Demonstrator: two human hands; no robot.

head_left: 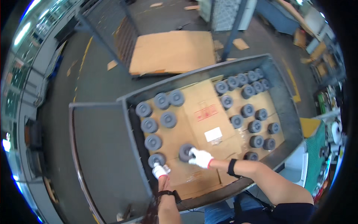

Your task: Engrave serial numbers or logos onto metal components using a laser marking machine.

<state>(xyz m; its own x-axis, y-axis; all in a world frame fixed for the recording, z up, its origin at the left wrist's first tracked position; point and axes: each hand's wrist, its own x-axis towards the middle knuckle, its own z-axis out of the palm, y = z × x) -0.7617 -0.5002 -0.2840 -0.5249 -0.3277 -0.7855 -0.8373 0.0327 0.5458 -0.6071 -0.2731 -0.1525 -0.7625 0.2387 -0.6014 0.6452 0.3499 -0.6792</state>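
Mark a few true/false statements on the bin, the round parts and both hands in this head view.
1. The right hand is on a grey round part in the bin. True.
2. The left hand is raised clear above the bin. False: it is low at the near left corner, beside a round part.
3. The round parts sit on brown cardboard lining the bin floor. True.
4. Both hands are bare. False: both wear white gloves.
5. All the round parts lie in one cluster. False: there is one group on the left and another on the right, with bare cardboard between.
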